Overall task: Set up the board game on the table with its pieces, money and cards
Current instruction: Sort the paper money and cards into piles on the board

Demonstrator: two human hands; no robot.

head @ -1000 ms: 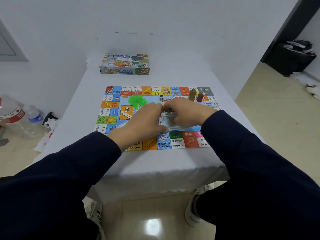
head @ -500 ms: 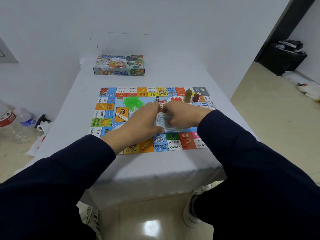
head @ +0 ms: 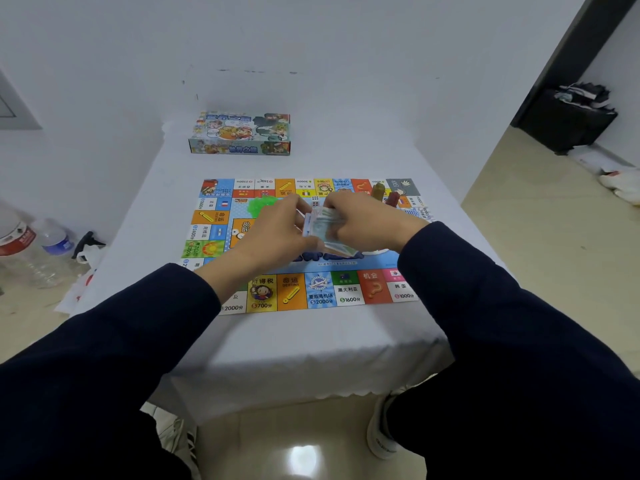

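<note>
Head view, as I am reading it: money stack hovering over the board centre, long axis toward me; left hand and right hand both pinching it, equally near.

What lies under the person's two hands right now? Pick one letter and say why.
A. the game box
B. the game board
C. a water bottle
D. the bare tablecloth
B: the left hand and right hand together hold a stack of paper money above the middle of the game board, while the game box sits apart at the table's far end.
</note>
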